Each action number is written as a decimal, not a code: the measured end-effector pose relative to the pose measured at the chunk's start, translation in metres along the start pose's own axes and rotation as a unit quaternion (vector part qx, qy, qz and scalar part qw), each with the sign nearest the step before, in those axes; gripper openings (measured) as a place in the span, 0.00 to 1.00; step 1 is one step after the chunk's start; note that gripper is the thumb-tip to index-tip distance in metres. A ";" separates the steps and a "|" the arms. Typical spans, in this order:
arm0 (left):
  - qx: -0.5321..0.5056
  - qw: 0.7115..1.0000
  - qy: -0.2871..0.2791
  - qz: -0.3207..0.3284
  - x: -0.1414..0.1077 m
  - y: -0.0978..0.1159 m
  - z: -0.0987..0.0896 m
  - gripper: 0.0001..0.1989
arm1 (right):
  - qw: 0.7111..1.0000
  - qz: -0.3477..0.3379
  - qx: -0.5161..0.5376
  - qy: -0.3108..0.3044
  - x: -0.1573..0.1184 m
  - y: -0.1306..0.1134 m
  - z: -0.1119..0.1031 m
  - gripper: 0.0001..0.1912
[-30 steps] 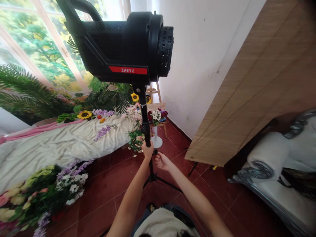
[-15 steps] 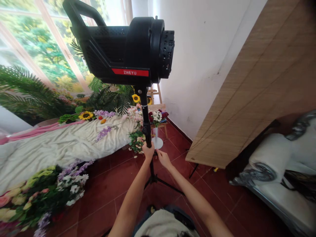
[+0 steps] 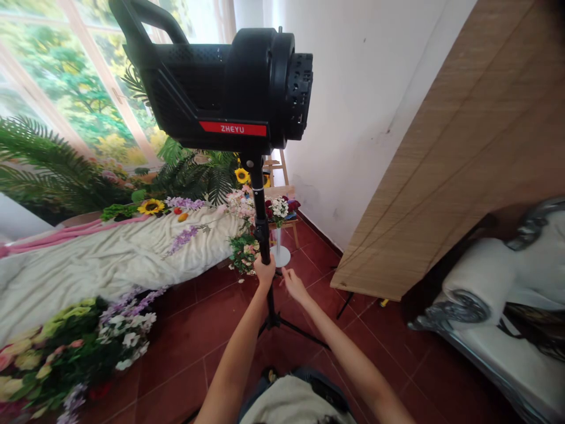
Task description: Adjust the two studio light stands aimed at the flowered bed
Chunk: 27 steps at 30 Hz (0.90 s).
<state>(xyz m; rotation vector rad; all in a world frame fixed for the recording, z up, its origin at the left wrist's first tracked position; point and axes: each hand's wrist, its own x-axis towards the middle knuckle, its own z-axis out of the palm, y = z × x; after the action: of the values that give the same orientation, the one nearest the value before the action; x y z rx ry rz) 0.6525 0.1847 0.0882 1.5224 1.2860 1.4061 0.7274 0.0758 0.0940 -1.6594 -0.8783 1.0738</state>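
A black studio light (image 3: 212, 88) with a carry handle and a red ZHEYU label sits on top of a light stand (image 3: 260, 206). My left hand (image 3: 265, 272) is wrapped round the stand's black pole, below a collar clamp (image 3: 261, 229). Just right of the pole, my right hand (image 3: 293, 285) has its fingers bent at a small dark tightening knob (image 3: 278, 272); its fingertips partly cover the knob. Lower down, the stand's tripod legs (image 3: 304, 333) spread over the floor.
Left is a bench draped in cream cloth (image 3: 132, 247), with artificial flowers (image 3: 128, 335) before it. Behind the stand are a white round base (image 3: 280, 257) and a wooden easel (image 3: 282, 168). A wooden panel (image 3: 397, 176) leans at right, near a white-and-silver sofa (image 3: 477, 330).
My right hand's fingers have shifted slightly right and changed their bend beside the knob. My left hand keeps its grip on the pole. The view has moved a little.
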 end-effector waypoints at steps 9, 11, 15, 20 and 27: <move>0.037 0.999 0.011 0.006 0.001 -0.005 0.003 0.14 | 0.841 -0.284 -0.460 0.014 -0.006 -0.024 -0.025 0.19; 0.033 0.999 0.005 0.000 0.001 -0.003 0.003 0.15 | 0.796 -0.315 -0.517 0.006 0.002 -0.027 -0.026 0.19; 0.021 1.000 0.002 -0.006 0.000 0.000 0.002 0.14 | 0.742 -0.379 -0.553 0.011 0.014 -0.023 -0.025 0.20; 0.003 1.000 -0.014 -0.015 0.000 0.004 -0.001 0.13 | 0.731 -0.428 -0.532 0.018 0.023 -0.009 -0.022 0.19; -0.034 0.998 -0.031 -0.044 -0.001 0.009 -0.006 0.09 | 0.804 -0.411 -0.428 0.029 0.029 0.006 -0.014 0.22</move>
<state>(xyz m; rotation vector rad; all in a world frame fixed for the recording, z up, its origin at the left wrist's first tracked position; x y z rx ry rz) 0.6487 0.1800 0.0974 1.4358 1.2404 1.3241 0.7515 0.0949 0.0832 -1.6394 -1.9869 -0.0374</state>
